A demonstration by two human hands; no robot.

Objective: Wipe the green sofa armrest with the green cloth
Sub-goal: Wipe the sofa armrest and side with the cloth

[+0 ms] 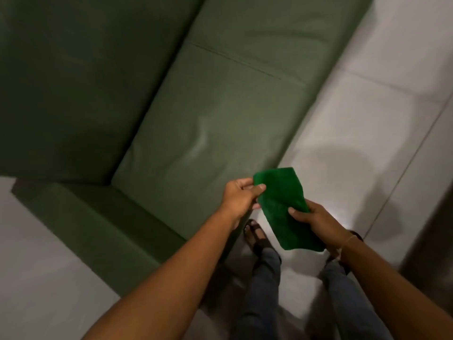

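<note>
A bright green cloth (285, 207) is held in the air in front of the sofa, folded into a long strip. My left hand (241, 196) pinches its upper left edge. My right hand (316, 220) grips its lower right side, thumb on top. The green sofa armrest (98, 231) is a broad flat block at the lower left, to the left of both hands and apart from the cloth. The seat cushion (215, 123) lies beyond the hands.
The sofa backrest (73, 82) fills the upper left. White floor tiles (367, 119) run along the right of the sofa. My legs and sandalled feet (255, 235) stand on the floor close to the seat's front corner. A dark vertical surface (436, 236) stands at the right edge.
</note>
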